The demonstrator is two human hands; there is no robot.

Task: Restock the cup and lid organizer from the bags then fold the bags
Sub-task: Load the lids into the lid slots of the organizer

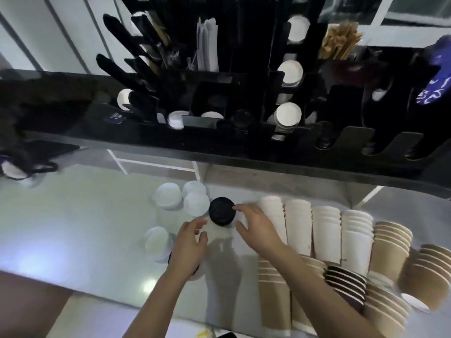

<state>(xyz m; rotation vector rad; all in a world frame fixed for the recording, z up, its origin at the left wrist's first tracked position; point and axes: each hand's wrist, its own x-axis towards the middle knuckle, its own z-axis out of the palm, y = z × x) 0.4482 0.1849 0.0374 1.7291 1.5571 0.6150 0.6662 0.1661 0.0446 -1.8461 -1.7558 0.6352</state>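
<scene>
Pale, glossy counter surface (85,228) — work area, seen from above.

Round black plastic lid stack (222,211), standing upright near the middle of the counter, between both hands. It appears to sit inside a clear plastic bag (220,242) whose film runs down toward the viewer; the film is faint and its edges are hard to trace.

Left hand (189,242): fingers loosely curled, reaching toward the near left side of the black stack. Whether it pinches the clear film cannot be told.

Right hand (256,228): fingers spread and bent, fingertips at the right rim of the black lid stack; thumb lower, apart from the fingers. Actual contact is unclear through blur.

White plastic lid stacks (181,198), three grouped just left of the black stack; one more white lid stack (156,242) nearer the viewer, left of the left hand.

White paper cup stacks (314,228), four lying side by side to the right of the right hand. Brown kraft paper cup stacks (390,250) lie further right and in a nearer row under the right forearm; a dark brown striped cup stack (345,279) sits among them.

Black cup and lid organizer (244,98) — on a dark shelf above the counter, holding white lids and cups in several slots, black straws at left, white wrapped items at centre, wooden stirrers (340,41) at upper right.
</scene>
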